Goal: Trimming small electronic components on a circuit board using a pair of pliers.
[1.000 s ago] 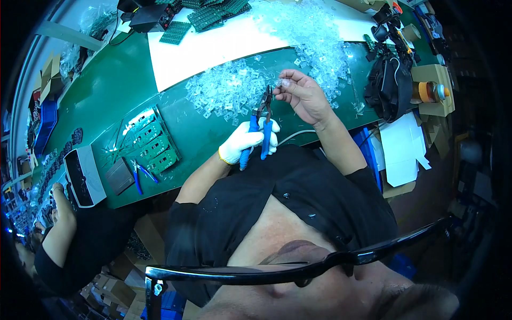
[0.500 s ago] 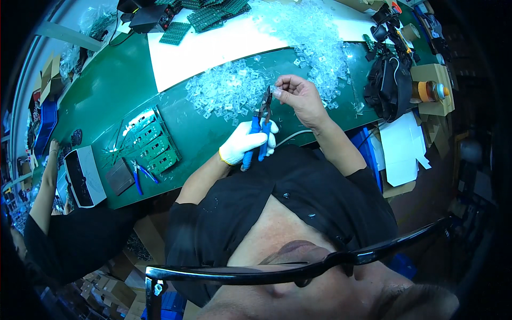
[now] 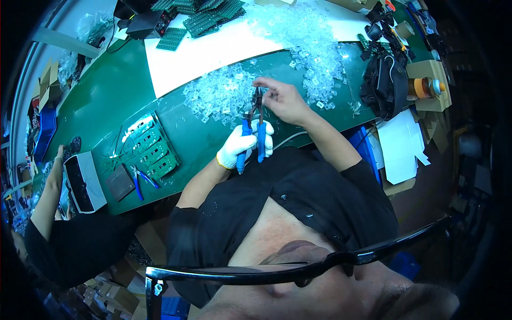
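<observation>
In my left hand (image 3: 239,146), which wears a white glove, is a pair of blue-handled cutting pliers (image 3: 261,140), jaws pointing away from me. My bare right hand (image 3: 287,102) is beside the jaws. Its index finger reaches out past the tip while the other fingers curl; I see nothing held in it. Just beyond and to the left of the pliers lies a heap of small clear plastic pieces (image 3: 216,95). A larger heap of the same clear pieces (image 3: 320,58) spreads farther back to the right.
Left on the green table (image 3: 101,101) lie green circuit boards (image 3: 157,152), a second pair of blue-handled pliers (image 3: 140,181) and a dark flat block (image 3: 120,182). A black bag (image 3: 384,88) and an orange-banded jar (image 3: 424,88) stand right. A co-worker's arm (image 3: 48,194) is far left.
My right hand has moved left and its index finger has straightened past the plier jaws; the small clear piece at its fingertips no longer shows. The pliers have shifted slightly left.
</observation>
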### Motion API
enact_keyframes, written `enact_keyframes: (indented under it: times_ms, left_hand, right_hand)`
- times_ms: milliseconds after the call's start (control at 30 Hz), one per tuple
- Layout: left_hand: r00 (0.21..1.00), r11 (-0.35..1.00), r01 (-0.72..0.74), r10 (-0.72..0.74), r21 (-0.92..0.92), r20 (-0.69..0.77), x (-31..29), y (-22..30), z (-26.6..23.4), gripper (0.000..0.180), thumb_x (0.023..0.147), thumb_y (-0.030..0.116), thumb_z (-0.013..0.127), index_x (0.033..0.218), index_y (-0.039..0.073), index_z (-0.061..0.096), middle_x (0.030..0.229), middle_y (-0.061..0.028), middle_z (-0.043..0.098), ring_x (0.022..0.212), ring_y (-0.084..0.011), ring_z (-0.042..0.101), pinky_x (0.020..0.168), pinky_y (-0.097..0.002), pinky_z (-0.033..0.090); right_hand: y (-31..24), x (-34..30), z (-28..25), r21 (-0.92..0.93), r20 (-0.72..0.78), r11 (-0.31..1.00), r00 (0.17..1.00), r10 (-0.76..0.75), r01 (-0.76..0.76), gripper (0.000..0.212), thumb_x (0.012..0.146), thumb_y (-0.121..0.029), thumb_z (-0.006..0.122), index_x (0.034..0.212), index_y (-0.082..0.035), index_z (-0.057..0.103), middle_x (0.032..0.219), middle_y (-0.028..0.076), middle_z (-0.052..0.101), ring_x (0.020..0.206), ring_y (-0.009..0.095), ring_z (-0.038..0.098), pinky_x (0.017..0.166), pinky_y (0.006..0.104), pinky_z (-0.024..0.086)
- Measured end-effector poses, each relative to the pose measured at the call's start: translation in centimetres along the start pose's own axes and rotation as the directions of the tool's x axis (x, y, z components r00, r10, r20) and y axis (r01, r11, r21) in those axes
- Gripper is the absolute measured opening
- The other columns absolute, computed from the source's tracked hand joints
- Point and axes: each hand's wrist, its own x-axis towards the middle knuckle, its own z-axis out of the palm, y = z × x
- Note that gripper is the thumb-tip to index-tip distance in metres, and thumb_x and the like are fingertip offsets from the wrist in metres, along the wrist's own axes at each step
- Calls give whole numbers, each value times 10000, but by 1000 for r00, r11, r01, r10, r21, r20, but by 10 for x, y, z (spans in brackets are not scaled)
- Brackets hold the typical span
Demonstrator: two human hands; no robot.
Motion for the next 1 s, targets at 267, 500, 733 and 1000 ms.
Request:
enact_keyframes:
  times_ms: [267,500,733,1000]
  left_hand:
    - [1000,1000,-2,2,14,10,4,5,4,814,873,462,875,1431,-38,558,1135,-158,740,1007,-300,748,895,-465,608]
    - [999,991,33,-34,129,2,4,7,8,812,893,513,839,1422,-40,567,1121,-163,752,1003,-299,748,893,-432,593]
    - [998,993,66,-66,95,-3,5,7,8,819,888,509,845,1430,-34,558,1116,-157,750,1000,-302,745,914,-435,589]
    - [997,995,74,-74,72,-9,7,8,10,821,879,515,850,1416,-38,569,1115,-163,748,1006,-308,748,898,-443,600]
  right_hand:
    - [26,33,-57,-771,-120,632,958,-259,74,361,962,-86,671,1324,-84,682,1266,174,733,1030,416,736,882,527,605]
    - [41,46,-68,-870,-125,492,977,-173,-24,168,956,-53,596,1066,-49,723,1122,163,710,968,426,744,825,544,611]
    - [47,38,-68,-768,-170,623,890,-423,150,138,986,-82,699,1105,-40,756,1079,147,691,864,369,716,804,478,586]
    - [29,3,-47,-364,-279,931,952,-125,15,147,981,-65,689,1107,-15,746,1048,161,719,1018,372,704,889,439,561]
